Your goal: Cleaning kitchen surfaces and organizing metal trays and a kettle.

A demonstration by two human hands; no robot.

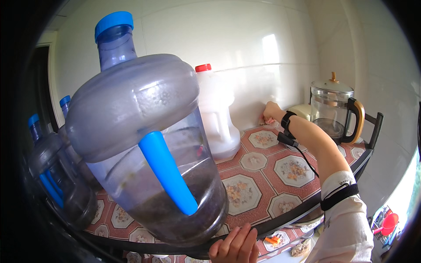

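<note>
My right hand (272, 111) reaches to the far side of the shelf and presses a crumpled pinkish cloth (269, 120) where the tiled wall meets the shelf top. Closer in, the fingers of my left hand (236, 246) lie over the black front rail (273, 227); its thumb cannot be made out. Just left of that hand stands a large clear plastic water jug (131, 105) with a blue cap and blue handle. Behind it is a whitish plastic jug (218, 115) with a red cap. A patterned covering (253, 161) with floral octagons lies across the shelf top.
At the right end stands a glass kettle (329, 111) with a lid and a black-and-tan handle, beside a pale yellowish object (301, 111). More blue-capped jugs (59, 177) stand at left. A black cable (306, 157) hangs by my right forearm. Orange pieces (273, 239) lie on a lower shelf.
</note>
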